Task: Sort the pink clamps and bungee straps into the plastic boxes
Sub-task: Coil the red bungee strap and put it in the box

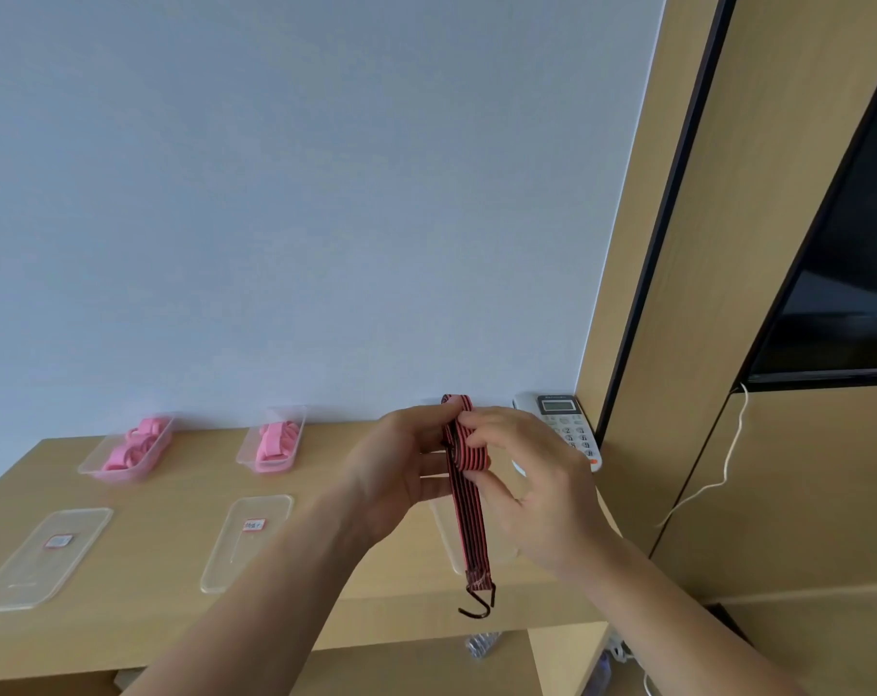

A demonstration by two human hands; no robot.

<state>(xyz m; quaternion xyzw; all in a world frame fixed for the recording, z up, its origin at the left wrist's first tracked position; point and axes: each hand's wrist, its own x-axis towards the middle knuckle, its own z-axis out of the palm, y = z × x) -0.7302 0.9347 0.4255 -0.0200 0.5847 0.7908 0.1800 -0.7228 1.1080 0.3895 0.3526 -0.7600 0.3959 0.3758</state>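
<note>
Bungee strap (465,524) held up over the right end of the desk (150,625), folded double, my left hand (401,469) curled round the fold, my right hand (532,489) pinching its top. I'd say I'm bundling it; pink clamps (135,444) already sit in the two far-left boxes (91,468), so next it wants lowering into a free box, which my hands hide if it's there

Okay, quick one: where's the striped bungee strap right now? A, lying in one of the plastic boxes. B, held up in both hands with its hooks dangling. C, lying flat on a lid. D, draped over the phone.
B: the left hand and the right hand both pinch the folded bungee strap above the desk, and its hooks hang free below them.
</note>
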